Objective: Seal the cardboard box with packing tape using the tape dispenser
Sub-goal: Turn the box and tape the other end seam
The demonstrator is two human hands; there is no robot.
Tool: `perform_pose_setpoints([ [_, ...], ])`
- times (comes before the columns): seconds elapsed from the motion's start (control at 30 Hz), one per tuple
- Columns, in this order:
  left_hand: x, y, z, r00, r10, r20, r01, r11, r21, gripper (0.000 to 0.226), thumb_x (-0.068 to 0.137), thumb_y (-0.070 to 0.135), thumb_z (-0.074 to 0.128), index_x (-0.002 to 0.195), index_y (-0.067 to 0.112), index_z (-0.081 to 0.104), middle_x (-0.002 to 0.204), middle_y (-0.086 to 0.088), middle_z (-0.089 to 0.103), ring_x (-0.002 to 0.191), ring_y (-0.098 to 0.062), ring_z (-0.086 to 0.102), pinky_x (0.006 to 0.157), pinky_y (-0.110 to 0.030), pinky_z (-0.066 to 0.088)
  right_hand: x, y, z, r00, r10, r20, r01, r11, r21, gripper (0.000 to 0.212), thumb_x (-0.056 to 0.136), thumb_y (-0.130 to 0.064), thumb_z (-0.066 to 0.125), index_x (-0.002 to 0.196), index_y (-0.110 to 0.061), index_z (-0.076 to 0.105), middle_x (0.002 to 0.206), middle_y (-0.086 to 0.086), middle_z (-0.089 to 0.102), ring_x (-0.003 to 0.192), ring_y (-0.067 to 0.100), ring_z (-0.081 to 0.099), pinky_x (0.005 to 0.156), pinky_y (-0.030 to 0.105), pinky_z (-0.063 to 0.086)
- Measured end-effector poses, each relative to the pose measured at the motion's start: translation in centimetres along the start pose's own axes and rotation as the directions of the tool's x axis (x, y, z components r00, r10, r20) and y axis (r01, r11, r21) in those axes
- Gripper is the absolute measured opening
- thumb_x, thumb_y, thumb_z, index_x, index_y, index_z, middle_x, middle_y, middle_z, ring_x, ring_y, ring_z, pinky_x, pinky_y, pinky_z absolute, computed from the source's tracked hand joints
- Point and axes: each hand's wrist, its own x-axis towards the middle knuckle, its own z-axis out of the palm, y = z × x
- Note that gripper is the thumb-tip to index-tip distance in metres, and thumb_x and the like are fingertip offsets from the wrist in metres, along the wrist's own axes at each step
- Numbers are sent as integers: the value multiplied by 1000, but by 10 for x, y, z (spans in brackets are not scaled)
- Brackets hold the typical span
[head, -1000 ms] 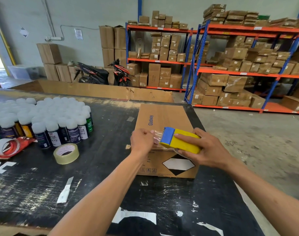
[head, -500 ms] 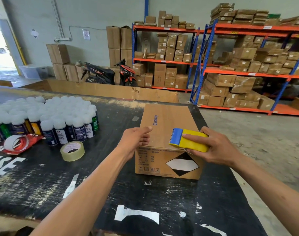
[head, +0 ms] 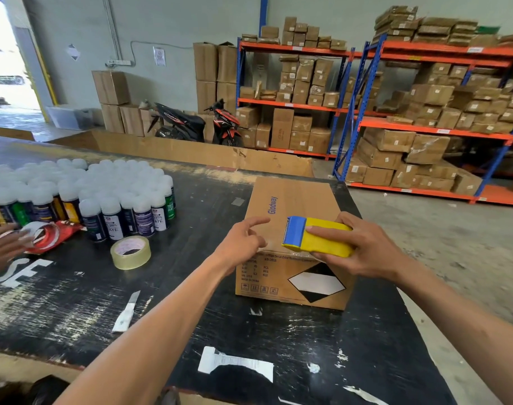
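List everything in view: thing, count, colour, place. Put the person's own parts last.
cardboard box: one, brown, on table by its right edge
tape dispenser: one, yellow and blue, on box's near top edge
tape roll: one, clear, on table left of box
spray cans: many, white-capped, table's left
table: one, black
shelves: orange and blue, back right, stacked with boxes
motorbikes: two, by back wall
another person's hand: far left
left hand: open, at box
right hand: gripping dispenser

Pretty bright, even daylight overall; the open doorway (head: 4,62) far left is totally blown out; soft shadows on the black table (head: 74,287); wide-angle bends the edges; near forearms look a bit smeared.
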Motion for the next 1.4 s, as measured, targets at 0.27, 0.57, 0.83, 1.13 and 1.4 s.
perform_pose_setpoints([
  [0.27,14,10,2,943,134,306,-155,987,47,62,66,15,46,125,22,64,120,-5,66,116,-13,54,96,-25,37,3,1,-14,996,-69,-48,70,998,9,61,85,-56,69,141,-46,49,98,-4,50,79,14,49,60,25,44],
  [0.57,27,-3,13,914,145,378,-37,960,-278,55,74,16,48,128,8,60,135,-11,60,130,-22,52,114,-42,35,0,5,-21,992,-74,-98,79,996,42,60,87,-63,61,142,-44,46,97,-1,53,81,14,51,62,21,41],
  [0.83,36,1,33,874,-107,475,313,871,-379,87,92,76,28,137,6,51,114,-25,70,112,-40,66,100,-48,50,7,5,-21,986,-81,-147,91,994,60,57,86,-58,67,138,-35,56,94,1,55,79,16,51,64,17,37],
  [1.13,39,1,6,892,-60,448,373,658,-655,47,80,19,64,123,2,58,79,-9,53,68,-21,57,61,-27,56,6,13,-23,989,-50,-137,57,997,50,59,86,-59,66,139,-38,54,98,-1,56,82,16,52,61,27,42],
  [1.4,45,14,-24,954,-62,294,232,772,-591,51,83,-14,63,130,3,57,102,-12,67,82,-17,65,75,-25,56,1,14,-21,997,-33,-75,36,999,40,59,85,-57,69,140,-40,54,99,-5,53,82,11,52,65,15,37],
])
